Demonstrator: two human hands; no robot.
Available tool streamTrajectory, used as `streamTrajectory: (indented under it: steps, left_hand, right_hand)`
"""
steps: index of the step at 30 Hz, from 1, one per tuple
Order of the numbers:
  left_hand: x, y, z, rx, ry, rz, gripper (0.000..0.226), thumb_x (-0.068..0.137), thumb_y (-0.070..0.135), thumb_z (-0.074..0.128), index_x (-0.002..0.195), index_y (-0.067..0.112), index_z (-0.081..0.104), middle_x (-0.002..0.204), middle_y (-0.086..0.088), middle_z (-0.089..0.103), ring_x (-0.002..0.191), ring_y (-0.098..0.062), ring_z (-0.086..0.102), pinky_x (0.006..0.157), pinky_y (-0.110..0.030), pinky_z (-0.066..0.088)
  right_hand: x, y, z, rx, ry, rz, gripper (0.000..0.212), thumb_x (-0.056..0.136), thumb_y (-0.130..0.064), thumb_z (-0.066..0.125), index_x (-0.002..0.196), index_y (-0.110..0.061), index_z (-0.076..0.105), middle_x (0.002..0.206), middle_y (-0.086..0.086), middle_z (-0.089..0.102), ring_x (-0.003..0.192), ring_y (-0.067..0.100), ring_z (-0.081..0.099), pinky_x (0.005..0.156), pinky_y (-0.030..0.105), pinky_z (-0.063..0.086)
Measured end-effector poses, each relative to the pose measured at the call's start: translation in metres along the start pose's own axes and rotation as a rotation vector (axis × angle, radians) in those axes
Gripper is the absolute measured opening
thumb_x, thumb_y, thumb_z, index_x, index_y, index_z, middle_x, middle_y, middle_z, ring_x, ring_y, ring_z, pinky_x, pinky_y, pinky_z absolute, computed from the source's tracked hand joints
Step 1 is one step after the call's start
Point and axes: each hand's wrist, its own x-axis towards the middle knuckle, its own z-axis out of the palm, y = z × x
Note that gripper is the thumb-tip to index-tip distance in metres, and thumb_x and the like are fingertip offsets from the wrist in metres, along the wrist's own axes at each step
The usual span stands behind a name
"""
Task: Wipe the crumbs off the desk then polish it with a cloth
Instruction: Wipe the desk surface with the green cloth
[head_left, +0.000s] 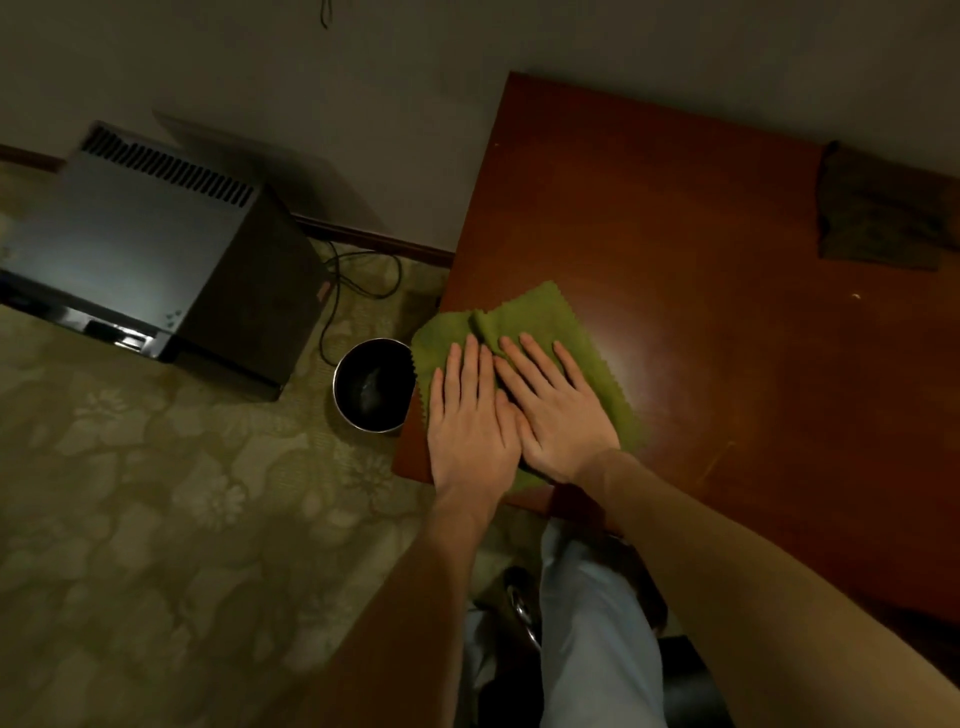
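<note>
Both hands (511, 415) flat, fingers spread | green cloth (540, 332) overhangs desk (701, 234) left edge

The reddish-brown wooden desk (701, 249) has a smooth, glossy finish that mirrors a pale glare. The green cloth (540, 322) on it looks soft and matt, with pinked zigzag edges. The round waste bin (370, 384) shows a shiny metal rim. The grey box-shaped appliance (140, 228) has a smooth, faintly reflective top. The floral-patterned carpet (156, 493) appears matt and textured.
</note>
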Motion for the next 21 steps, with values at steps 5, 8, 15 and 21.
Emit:
streamTrajectory:
  steps: [5,8,15,21]
  left_hand:
    - [-0.029,0.033,0.010,-0.005,-0.022,0.012,0.064,0.110,0.039,0.017,0.165,0.009,0.011,0.174,-0.009,-0.002,0.161,-0.023,-0.006,0.130,-0.046,0.007]
    - [-0.034,0.065,0.016,-0.015,-0.048,0.080,0.064,0.110,0.040,0.016,0.165,0.009,0.009,0.174,-0.009,-0.003,0.161,-0.024,-0.006,0.130,-0.047,0.005]
    - [-0.039,0.160,0.037,-0.015,-0.107,0.323,0.064,0.110,0.043,0.012,0.166,0.012,0.001,0.174,-0.008,-0.008,0.160,-0.024,-0.013,0.130,-0.047,0.002]
    - [-0.027,0.219,0.050,0.021,-0.125,0.486,0.063,0.111,0.042,0.015,0.166,0.014,0.004,0.174,-0.007,-0.004,0.160,-0.024,-0.010,0.130,-0.047,0.004]
  right_hand:
    - [-0.043,0.022,0.004,0.006,-0.021,-0.045,0.063,0.108,-0.042,0.023,0.166,-0.019,0.017,0.174,0.001,0.009,0.161,0.018,-0.001,0.130,0.048,0.007]
    - [-0.073,0.049,0.007,0.014,-0.011,0.015,0.062,0.109,-0.041,0.026,0.166,-0.020,0.017,0.174,-0.001,0.009,0.161,0.016,-0.002,0.130,0.049,0.011]
    - [-0.159,0.109,0.013,0.129,0.145,0.379,0.059,0.107,-0.041,0.036,0.164,-0.029,0.026,0.174,-0.005,0.014,0.161,0.015,0.003,0.130,0.050,0.011]
    - [-0.189,0.139,0.017,0.134,0.203,0.690,0.057,0.108,-0.045,0.033,0.163,-0.036,0.026,0.174,-0.002,0.014,0.161,0.018,0.001,0.130,0.051,0.009]
